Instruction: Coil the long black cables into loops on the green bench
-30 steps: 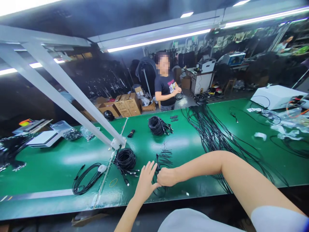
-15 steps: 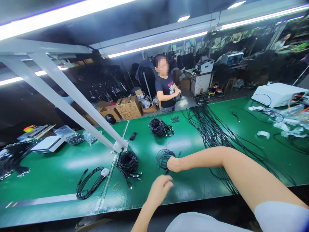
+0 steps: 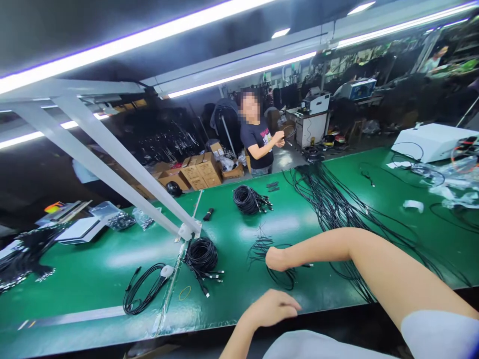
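Observation:
My right hand (image 3: pixel 276 259) is closed around a loose coil of black cable (image 3: pixel 287 280) just above the green table, the fingers turned away from view. A light-coloured plug shows to the right of the wrist. Right beside that hand lies a spread of thin black ties (image 3: pixel 261 243). Nearer the front edge, my left hand (image 3: pixel 274 310) hovers with its fingers stretched out and nothing in them. A bundled cable coil (image 3: pixel 202 254) with several plugs rests to the left, and another cable coil (image 3: pixel 246 200) sits farther back.
Many long black cables (image 3: pixel 337 204) stretch across the right of the green table (image 3: pixel 123 259). A slanted white post (image 3: pixel 127 159) stands at left, by a single looped cable (image 3: pixel 144 289) and a yellow rubber band (image 3: pixel 184 293). Across the table a person (image 3: pixel 260 139) handles a cable.
My right hand has shifted slightly right and nearer me; a cable coil now shows below it, apart from the ties. My left hand has moved right and toward me. The co-worker's hands have moved.

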The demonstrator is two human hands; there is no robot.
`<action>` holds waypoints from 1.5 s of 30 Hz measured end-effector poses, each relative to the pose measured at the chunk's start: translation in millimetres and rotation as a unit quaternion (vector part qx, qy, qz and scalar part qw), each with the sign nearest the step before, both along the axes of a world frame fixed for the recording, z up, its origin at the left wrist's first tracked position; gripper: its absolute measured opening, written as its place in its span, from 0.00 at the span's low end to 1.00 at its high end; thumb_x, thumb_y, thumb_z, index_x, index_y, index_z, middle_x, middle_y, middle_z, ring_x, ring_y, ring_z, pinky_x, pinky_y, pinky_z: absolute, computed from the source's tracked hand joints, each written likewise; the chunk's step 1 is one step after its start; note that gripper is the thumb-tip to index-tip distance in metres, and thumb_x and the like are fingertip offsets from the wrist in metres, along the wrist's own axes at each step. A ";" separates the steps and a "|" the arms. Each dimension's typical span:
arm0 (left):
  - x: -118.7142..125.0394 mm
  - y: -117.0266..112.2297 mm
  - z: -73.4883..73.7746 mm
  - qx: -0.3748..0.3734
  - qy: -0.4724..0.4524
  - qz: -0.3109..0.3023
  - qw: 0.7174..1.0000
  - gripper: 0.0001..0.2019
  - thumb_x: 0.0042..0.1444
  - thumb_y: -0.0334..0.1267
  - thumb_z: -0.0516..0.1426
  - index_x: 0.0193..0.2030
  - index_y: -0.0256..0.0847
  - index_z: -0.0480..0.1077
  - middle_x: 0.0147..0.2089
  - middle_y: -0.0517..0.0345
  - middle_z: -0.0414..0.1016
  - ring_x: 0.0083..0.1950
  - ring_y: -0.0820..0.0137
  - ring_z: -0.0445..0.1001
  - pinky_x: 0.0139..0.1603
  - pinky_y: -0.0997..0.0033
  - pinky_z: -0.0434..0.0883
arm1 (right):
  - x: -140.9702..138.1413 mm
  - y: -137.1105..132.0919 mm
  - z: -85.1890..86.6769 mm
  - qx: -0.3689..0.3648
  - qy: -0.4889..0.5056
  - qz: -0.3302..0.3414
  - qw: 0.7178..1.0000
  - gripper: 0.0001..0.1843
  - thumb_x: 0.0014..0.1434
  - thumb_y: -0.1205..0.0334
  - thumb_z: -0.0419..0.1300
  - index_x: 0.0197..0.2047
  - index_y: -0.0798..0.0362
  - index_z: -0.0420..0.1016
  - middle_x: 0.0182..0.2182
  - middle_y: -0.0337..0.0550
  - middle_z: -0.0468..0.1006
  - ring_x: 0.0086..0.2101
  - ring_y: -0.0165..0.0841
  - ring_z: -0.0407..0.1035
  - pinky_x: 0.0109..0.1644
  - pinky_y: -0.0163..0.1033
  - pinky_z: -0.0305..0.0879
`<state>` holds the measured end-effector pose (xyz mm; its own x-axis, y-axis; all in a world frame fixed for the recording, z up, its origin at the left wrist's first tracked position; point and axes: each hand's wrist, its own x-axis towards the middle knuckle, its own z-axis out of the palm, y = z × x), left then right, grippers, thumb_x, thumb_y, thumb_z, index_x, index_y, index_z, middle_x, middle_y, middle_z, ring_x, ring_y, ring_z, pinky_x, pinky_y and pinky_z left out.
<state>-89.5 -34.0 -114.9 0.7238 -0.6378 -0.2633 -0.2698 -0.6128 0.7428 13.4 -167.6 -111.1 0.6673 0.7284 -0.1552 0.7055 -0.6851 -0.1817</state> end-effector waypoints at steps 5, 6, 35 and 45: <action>27.6 30.3 3.5 0.072 -0.209 0.174 0.960 0.26 0.52 0.33 0.60 0.60 0.37 0.65 0.63 0.41 0.67 0.66 0.54 0.63 0.63 0.50 0.62 | -16.2 -3.2 9.2 -0.053 0.003 0.166 0.985 0.06 0.48 0.76 0.61 0.25 0.59 0.76 0.29 0.51 0.80 0.30 0.36 0.72 0.29 0.37 0.59; 30.3 32.6 0.0 0.082 -0.214 0.151 0.962 0.28 0.51 0.32 0.61 0.61 0.35 0.64 0.65 0.39 0.65 0.66 0.54 0.62 0.64 0.50 0.61 | -20.4 -2.5 10.5 -0.055 -0.002 0.186 0.981 0.05 0.50 0.75 0.60 0.28 0.59 0.77 0.31 0.52 0.80 0.32 0.37 0.72 0.29 0.38 0.59; -31.3 -16.9 -63.0 -0.281 0.130 0.584 0.751 0.27 0.50 0.64 0.56 0.33 0.38 0.72 0.34 0.52 0.77 0.41 0.62 0.74 0.47 0.62 0.69 | -78.6 12.1 -8.7 0.026 0.159 -0.107 0.981 0.21 0.67 0.65 0.43 0.38 0.55 0.79 0.37 0.47 0.82 0.38 0.34 0.75 0.39 0.34 0.63; -32.7 12.4 -0.4 -0.387 0.235 0.452 0.769 0.25 0.49 0.59 0.62 0.36 0.35 0.70 0.21 0.69 0.53 0.23 0.78 0.53 0.27 0.75 0.54 | -68.7 -43.8 -12.3 0.322 0.239 -0.313 0.861 0.19 0.56 0.59 0.63 0.50 0.55 0.70 0.49 0.49 0.73 0.48 0.35 0.68 0.54 0.41 0.63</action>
